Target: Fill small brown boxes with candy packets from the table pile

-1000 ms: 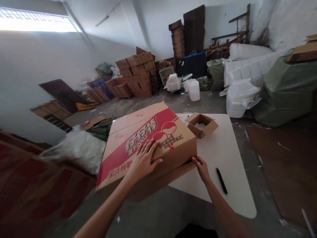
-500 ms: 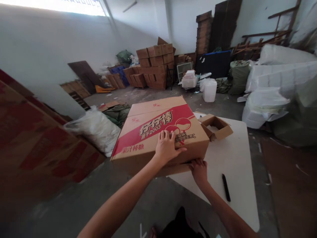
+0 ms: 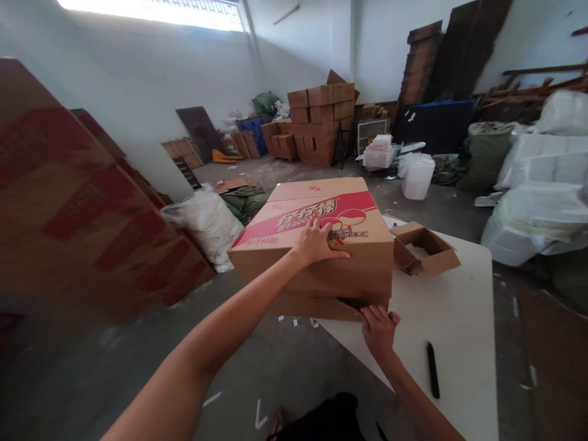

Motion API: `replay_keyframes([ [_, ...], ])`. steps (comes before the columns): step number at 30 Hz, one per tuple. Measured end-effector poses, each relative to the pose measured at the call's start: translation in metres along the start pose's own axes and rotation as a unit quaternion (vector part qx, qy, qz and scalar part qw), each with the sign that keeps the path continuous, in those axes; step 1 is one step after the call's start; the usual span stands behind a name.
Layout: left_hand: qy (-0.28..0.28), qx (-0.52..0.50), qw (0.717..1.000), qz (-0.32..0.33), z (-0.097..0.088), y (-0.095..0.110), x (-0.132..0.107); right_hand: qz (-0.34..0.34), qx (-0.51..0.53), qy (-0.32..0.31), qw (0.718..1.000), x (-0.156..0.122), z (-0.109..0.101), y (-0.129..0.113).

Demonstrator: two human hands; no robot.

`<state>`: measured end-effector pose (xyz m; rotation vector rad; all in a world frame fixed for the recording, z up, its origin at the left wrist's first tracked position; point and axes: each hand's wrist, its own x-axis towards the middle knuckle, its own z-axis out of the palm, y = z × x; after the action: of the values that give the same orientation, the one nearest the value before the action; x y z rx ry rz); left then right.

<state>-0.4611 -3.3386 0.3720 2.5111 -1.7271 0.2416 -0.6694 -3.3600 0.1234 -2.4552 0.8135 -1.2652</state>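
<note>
A large cardboard box [image 3: 316, 263] with a red printed band lies partly on the corner of a white table [image 3: 463, 318] and overhangs its left edge. My left hand [image 3: 316, 242] lies flat on the box's top near the front edge, fingers spread. My right hand [image 3: 379, 324] grips the lower front flap at the box's right corner, fingers curled over the cardboard.
A small open cardboard box [image 3: 425, 248] stands on the table right of the big box. A black marker [image 3: 432, 369] lies near the table's front. Large flat red-printed cartons [image 3: 78, 202] lean at the left. A white sack [image 3: 204, 223], stacked boxes [image 3: 321, 122] and wrapped bundles [image 3: 542, 202] fill the floor.
The box's near side has come up, so its front face now shows more. My right hand has shifted under the front corner flap. The view has swung to the left.
</note>
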Motion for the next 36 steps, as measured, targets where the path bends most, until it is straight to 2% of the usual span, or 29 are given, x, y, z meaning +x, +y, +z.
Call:
replay_keyframes([
  [7,0.008,-0.034,0.998,-0.052,-0.019,-0.026,0.016,-0.09,0.006,0.013,0.996,0.005,-0.029,-0.019],
  [11,0.012,-0.041,0.998,-0.039,-0.027,-0.032,0.025,-0.102,0.013,0.034,0.994,0.007,-0.044,-0.021],
  [15,0.024,-0.038,0.998,-0.049,-0.029,-0.037,0.028,-0.125,0.029,0.046,0.991,0.007,-0.047,-0.02],
  [20,0.011,-0.027,0.997,-0.078,-0.031,-0.043,0.025,-0.158,0.024,0.056,0.986,-0.009,-0.044,-0.005],
  [25,0.018,-0.018,0.995,-0.1,-0.045,-0.042,0.026,-0.268,-0.026,0.084,0.959,-0.034,-0.046,0.024],
  [27,0.02,-0.015,0.995,-0.099,-0.048,-0.034,0.026,-0.267,-0.056,0.084,0.958,-0.04,-0.05,0.034],
  [29,0.012,-0.004,0.997,-0.082,-0.042,-0.017,0.022,-0.232,-0.1,0.02,0.967,-0.044,-0.053,0.044],
  [33,-0.016,0.037,0.999,-0.02,-0.004,0.033,0.0,-0.114,-0.174,-0.12,0.971,-0.051,-0.049,0.059],
  [36,0.001,0.065,0.998,0.014,0.027,0.067,-0.021,-0.066,-0.173,-0.233,0.955,-0.053,-0.025,0.039],
])
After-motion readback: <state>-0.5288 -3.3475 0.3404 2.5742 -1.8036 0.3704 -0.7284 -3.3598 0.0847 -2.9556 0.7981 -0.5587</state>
